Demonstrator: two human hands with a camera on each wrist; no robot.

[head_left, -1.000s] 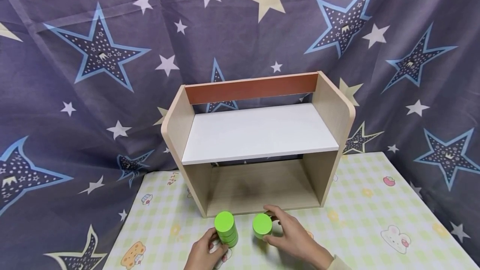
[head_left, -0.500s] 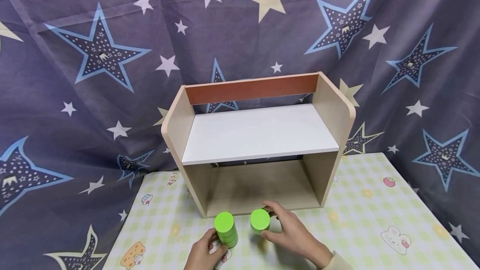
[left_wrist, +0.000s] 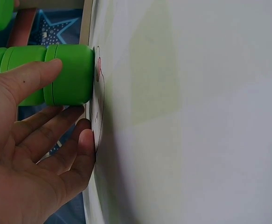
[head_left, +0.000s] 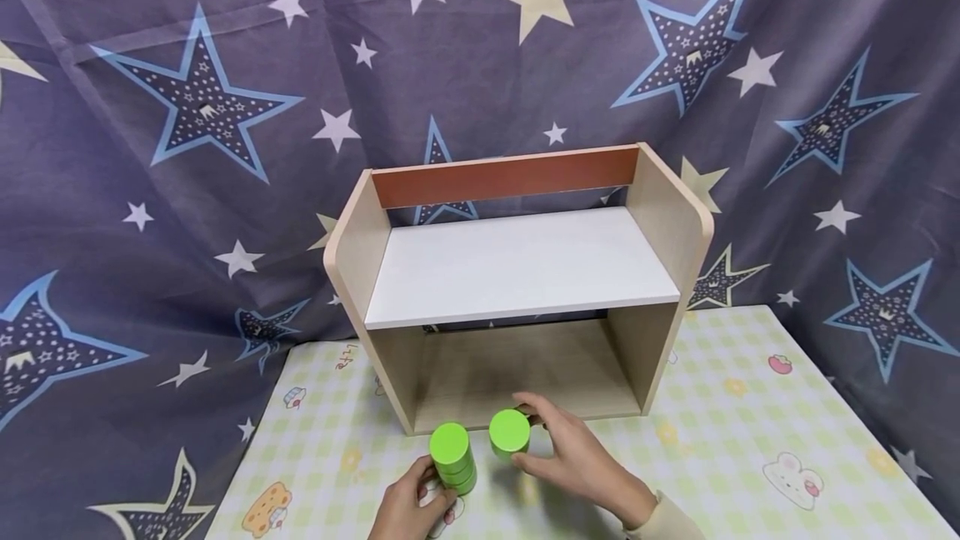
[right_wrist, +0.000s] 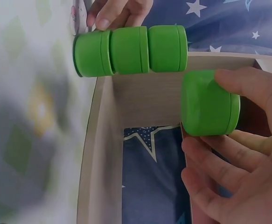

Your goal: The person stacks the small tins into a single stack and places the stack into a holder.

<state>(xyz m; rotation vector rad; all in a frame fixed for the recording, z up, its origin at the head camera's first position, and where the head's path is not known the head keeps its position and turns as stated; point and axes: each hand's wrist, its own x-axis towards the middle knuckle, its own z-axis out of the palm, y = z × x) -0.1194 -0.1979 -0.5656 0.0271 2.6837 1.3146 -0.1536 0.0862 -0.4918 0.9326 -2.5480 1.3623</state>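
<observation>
The left hand (head_left: 408, 507) comes in from the table's near side, fingers partly curled, thumb and fingers pinching the lowest jar in a stack of three green jars (head_left: 453, 458); the thumb tip lies on that jar's seam while the other fingers fan out at its opposite side, close to the tabletop. The stack stands upright on the table (head_left: 720, 457), nearer its left edge than its right. The right hand (head_left: 577, 461), with a pale sleeve (head_left: 663, 522) at the wrist, slants inward from the right side, thumb toward the near edge and fingers on the far side, spread just as wide as the single green jar (head_left: 509, 433) they grip. That jar is upright, lifted clear of the table, near the stack but apart from it. Just beyond stands a wooden shelf unit (head_left: 525, 269), toward the table's back edge, and behind it hangs a star-patterned curtain (head_left: 247, 48).
</observation>
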